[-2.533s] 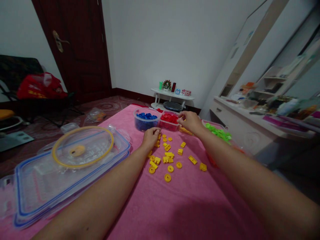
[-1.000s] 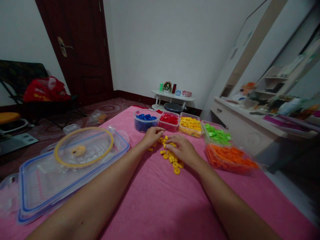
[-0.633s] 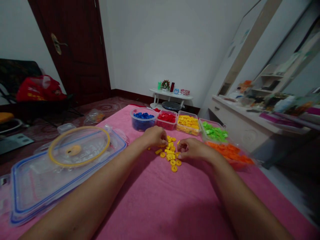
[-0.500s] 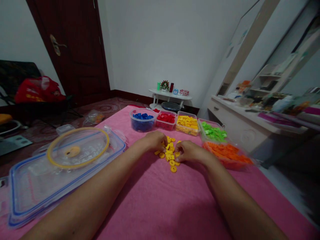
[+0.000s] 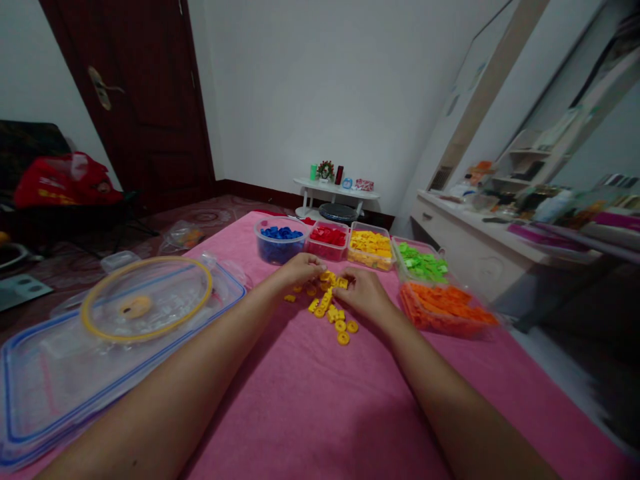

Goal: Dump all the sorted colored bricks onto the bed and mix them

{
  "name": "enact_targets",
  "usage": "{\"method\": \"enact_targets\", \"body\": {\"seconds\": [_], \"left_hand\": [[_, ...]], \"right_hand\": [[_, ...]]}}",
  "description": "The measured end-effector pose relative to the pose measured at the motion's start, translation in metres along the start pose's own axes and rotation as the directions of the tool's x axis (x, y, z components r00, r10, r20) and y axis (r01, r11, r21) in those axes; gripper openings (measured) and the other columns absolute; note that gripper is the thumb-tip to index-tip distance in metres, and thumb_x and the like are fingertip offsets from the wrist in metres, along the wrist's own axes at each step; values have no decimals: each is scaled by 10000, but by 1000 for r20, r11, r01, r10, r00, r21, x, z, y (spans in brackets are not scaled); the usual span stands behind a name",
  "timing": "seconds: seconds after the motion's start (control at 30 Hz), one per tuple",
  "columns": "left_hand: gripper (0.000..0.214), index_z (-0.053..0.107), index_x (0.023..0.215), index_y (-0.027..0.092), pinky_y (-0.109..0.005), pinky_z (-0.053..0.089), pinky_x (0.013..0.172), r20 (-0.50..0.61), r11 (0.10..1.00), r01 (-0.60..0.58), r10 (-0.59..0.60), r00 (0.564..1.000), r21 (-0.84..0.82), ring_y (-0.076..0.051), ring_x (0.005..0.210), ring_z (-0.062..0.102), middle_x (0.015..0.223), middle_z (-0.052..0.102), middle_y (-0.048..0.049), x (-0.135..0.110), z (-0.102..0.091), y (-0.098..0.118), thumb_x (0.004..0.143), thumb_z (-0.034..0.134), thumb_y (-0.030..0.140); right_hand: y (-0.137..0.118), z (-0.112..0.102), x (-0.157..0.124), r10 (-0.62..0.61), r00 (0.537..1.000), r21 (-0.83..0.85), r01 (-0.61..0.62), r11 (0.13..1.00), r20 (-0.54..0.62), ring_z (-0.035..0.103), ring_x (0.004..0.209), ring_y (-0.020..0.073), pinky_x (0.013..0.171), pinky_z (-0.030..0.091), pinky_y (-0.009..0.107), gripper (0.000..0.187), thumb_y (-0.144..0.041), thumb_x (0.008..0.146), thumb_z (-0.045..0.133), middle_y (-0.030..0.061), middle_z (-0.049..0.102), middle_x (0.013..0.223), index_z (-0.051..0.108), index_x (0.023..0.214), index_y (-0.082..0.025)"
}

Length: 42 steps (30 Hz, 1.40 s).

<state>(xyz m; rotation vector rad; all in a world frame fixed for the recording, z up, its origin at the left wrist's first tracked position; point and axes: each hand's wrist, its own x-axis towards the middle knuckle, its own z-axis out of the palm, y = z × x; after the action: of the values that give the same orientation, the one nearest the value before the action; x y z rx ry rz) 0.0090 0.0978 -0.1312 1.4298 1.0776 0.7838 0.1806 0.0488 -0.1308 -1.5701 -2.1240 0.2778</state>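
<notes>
Loose yellow pieces (image 5: 331,310), scattered over the pink cloth (image 5: 320,400) moments ago, now lie raked into one heap near the yellow tub (image 5: 371,248). The left hand (image 5: 299,268) and right hand (image 5: 364,293), both half-curled, cup the heap's far side. Whether either grips a piece cannot be told.

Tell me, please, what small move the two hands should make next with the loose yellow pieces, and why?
Probably cup the yellow pieces together and lift them: the left hand and right hand flank them, bunched on the pink cloth, and the open yellow tub sits just behind.
</notes>
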Motion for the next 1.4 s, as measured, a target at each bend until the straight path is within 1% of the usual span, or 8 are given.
{"method": "enact_targets", "body": {"seconds": [0.23, 0.6, 0.73, 0.83, 1.03, 1.17, 1.3, 1.4], "left_hand": [[325, 593, 889, 118, -170, 391, 436, 141, 988, -33, 55, 989, -152, -91, 462, 555, 572, 615, -14, -3, 0, 2, 700, 712, 354], [495, 600, 922, 118, -190, 384, 438, 103, 992, -123, 118, 988, 35, -98, 459, 552, 611, 631, -14, -2, 6, 3, 695, 662, 553], [353, 601, 828, 116, -193, 407, 474, -53, 985, -157, 160, 986, 67, -114, 525, 596, 692, 677, -60, 2, 4, 3, 776, 599, 466], [244, 635, 814, 112, -197, 419, 499, -162, 973, -176, 200, 966, 152, -112, 550, 595, 717, 687, -66, 8, 0, 0, 794, 577, 349], [198, 695, 892, 140, -246, 486, 681, -209, 842, -269, 400, 892, 468, -160, 755, 643, 856, 713, -64, 15, -7, -12, 784, 552, 225], [312, 679, 1066, 169, -299, 434, 917, -13, 597, -383, 550, 835, 706, -196, 1012, 599, 1096, 674, -78, 14, -1, -19, 779, 558, 181], [425, 639, 1161, 205, -302, 415, 917, 225, 383, -509, 583, 780, 771, -205, 1045, 576, 1145, 656, -80, 10, 11, -23, 749, 566, 133], [300, 708, 1006, 206, -291, 440, 791, 260, 319, -482, 541, 800, 816, -203, 857, 618, 903, 708, -82, 7, 16, -23, 751, 558, 150]], "right_hand": [[-3, 0, 1, 18, 999, 565, -40, 824, 44, 595, 573, 122, 531, 474, 240, 365, -283, 734, 593, 32, 671, 793, 624, 1079, -167], [-7, 5, -4, 96, 986, 717, -163, 678, 133, 611, 499, 99, 477, 522, 216, 345, -206, 722, 623, 6, 664, 715, 608, 1066, -181], [3, -18, 20, 255, 943, 551, -331, 766, 213, 587, 439, 129, 442, 508, 248, 68, -170, 728, 627, 25, 623, 539, 626, 779, -126], [17, -45, 54, 384, 916, 411, -395, 821, 114, 602, 459, 165, 483, 523, 298, 85, -109, 676, 673, 40, 601, 490, 591, 656, -119], [37, -78, 95, 329, 902, 109, -311, 944, -279, 628, 969, 261, 838, 486, 382, 494, -213, 599, 781, 140, 675, 1005, 623, 1058, -120], [26, -54, 76, 119, 966, -244, -175, 954, -228, 611, 998, 235, 854, 454, 333, 360, -275, 715, 681, 103, 675, 1067, 666, 1062, -180], [14, -16, 45, 92, 994, -236, -77, 969, 51, 642, 848, 183, 718, 450, 256, 258, -186, 721, 611, 34, 715, 937, 718, 949, -243], [15, 4, 30, 90, 994, -204, -75, 976, 67, 633, 861, 170, 721, 436, 242, 282, -139, 724, 571, 26, 716, 940, 719, 937, -249]]}}
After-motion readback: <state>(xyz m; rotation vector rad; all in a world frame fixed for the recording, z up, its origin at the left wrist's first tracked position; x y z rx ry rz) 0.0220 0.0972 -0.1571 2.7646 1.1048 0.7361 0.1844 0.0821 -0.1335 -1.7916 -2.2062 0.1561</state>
